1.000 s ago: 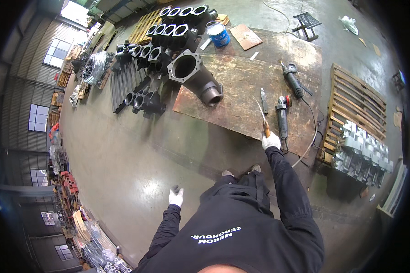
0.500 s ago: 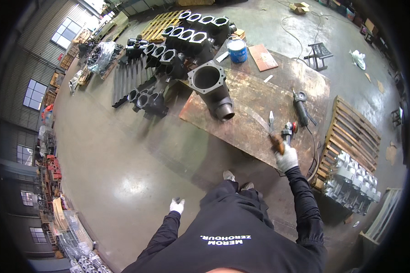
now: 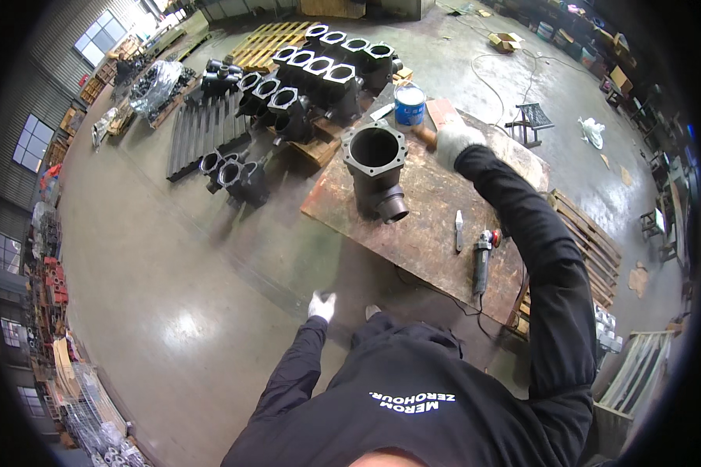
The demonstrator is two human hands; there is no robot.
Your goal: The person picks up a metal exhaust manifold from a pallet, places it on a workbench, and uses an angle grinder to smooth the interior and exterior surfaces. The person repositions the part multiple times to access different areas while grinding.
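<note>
My right hand (image 3: 458, 145), in a white glove, reaches over the far part of the worktable and is closed round a brown wooden-looking handle (image 3: 426, 135). The rest of that tool is blurred or hidden, so its kind is unclear. Left of it on the table stands a dark cast pipe housing (image 3: 371, 180) with a flanged round mouth facing up and a short side outlet. A blue paint bucket (image 3: 410, 106) is just beyond the handle. My left hand (image 3: 321, 306), also gloved, hangs low over the floor, fingers loosely apart and holding nothing.
On the worktable (image 3: 436, 249) lie a small scraper (image 3: 459, 231) and a corded angle grinder (image 3: 483, 265). Rows of similar castings (image 3: 319, 70) stand beyond to the left. A wooden pallet (image 3: 588, 233) is at right, a black stool (image 3: 531, 121) farther off.
My right hand has swung from the table's near edge, by the grinder, to the far part near the bucket, still with the brown handle. My left hand has risen slightly.
</note>
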